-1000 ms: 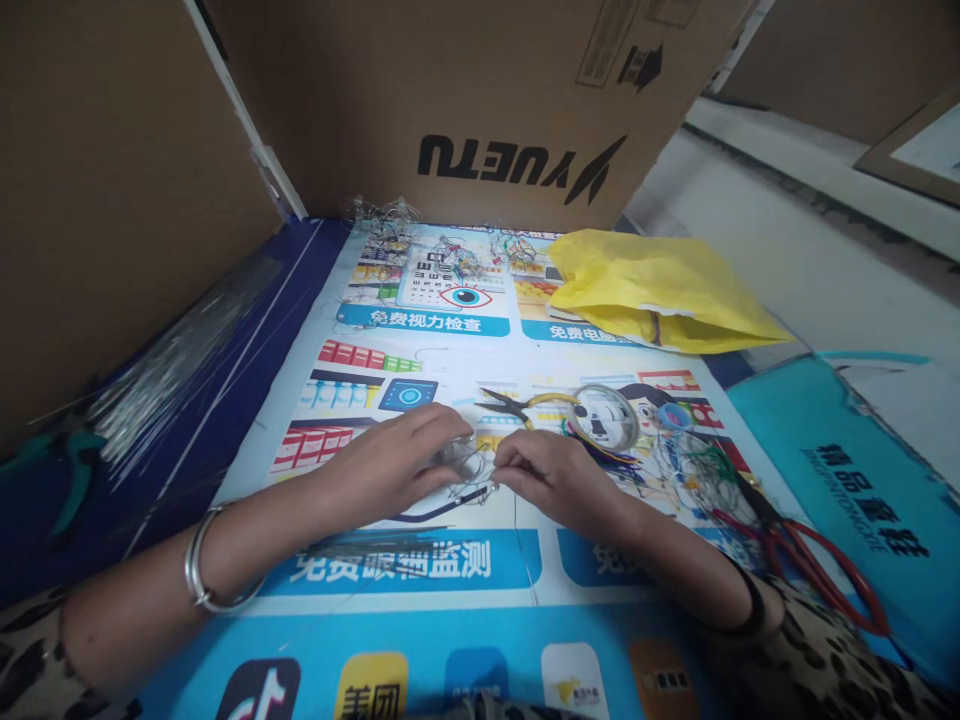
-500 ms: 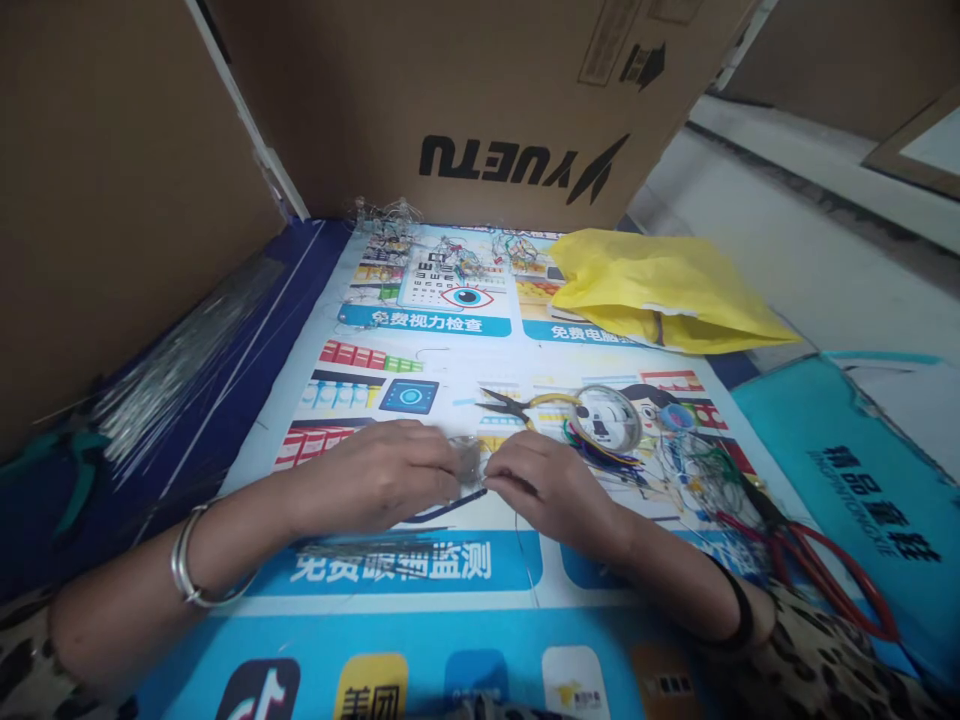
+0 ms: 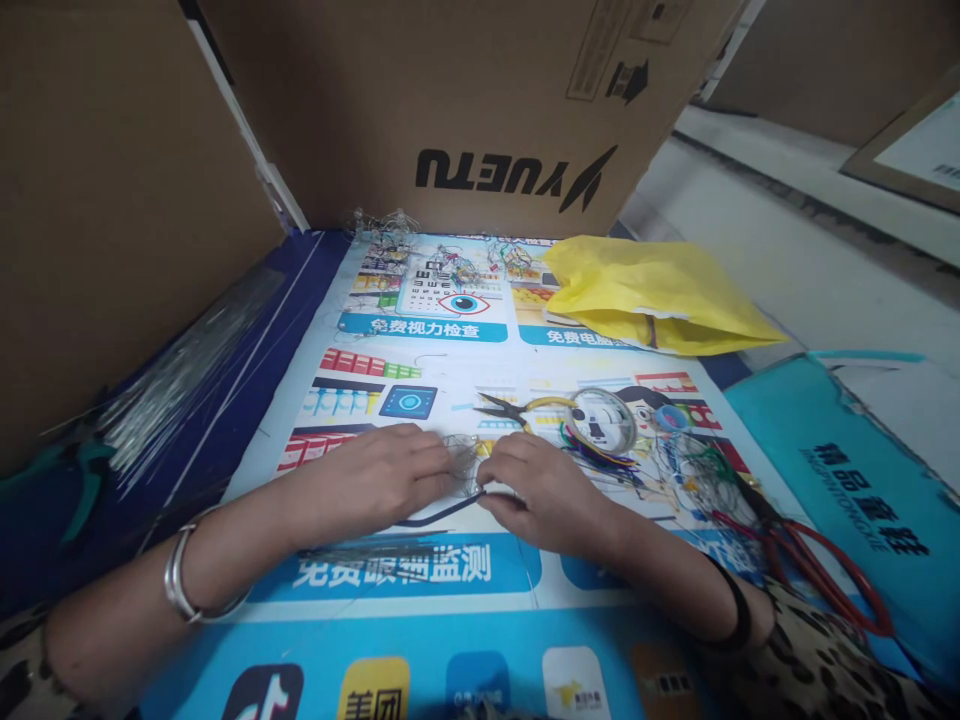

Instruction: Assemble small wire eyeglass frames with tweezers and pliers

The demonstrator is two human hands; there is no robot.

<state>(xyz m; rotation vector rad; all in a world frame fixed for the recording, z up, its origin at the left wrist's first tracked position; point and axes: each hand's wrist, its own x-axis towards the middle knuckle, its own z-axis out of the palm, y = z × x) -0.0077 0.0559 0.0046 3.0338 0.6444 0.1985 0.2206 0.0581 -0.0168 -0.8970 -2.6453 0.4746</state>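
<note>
A small silvery wire piece [image 3: 465, 462] shows between my hands; its exact shape is hard to make out. My left hand [image 3: 397, 470] is closed on its left side, fingertips partly hidden behind the knuckles. On its right edge, the thumb and fingers of my right hand [image 3: 529, 490] are curled in a pinch. Below the fingers lies a dark thin strip [image 3: 439, 515]. Thin loose wires [image 3: 375, 555] rest on the printed sheet under my left wrist. Just beyond my right hand are yellow-handled pliers [image 3: 517, 408], beside a round clear container [image 3: 600, 420].
Red-handled scissors [image 3: 825, 570] and tangled wires [image 3: 697, 475] lie to the right, near a teal bag [image 3: 847, 480]. Behind is a yellow bag [image 3: 660, 290]. At left are a wire bundle [image 3: 172, 370] and teal pliers [image 3: 90, 490]. Cardboard [image 3: 480, 90] walls the back.
The camera view has shifted slightly. My fingers have moved a little, and more of the wire piece shows between them. Both hands keep close together.
</note>
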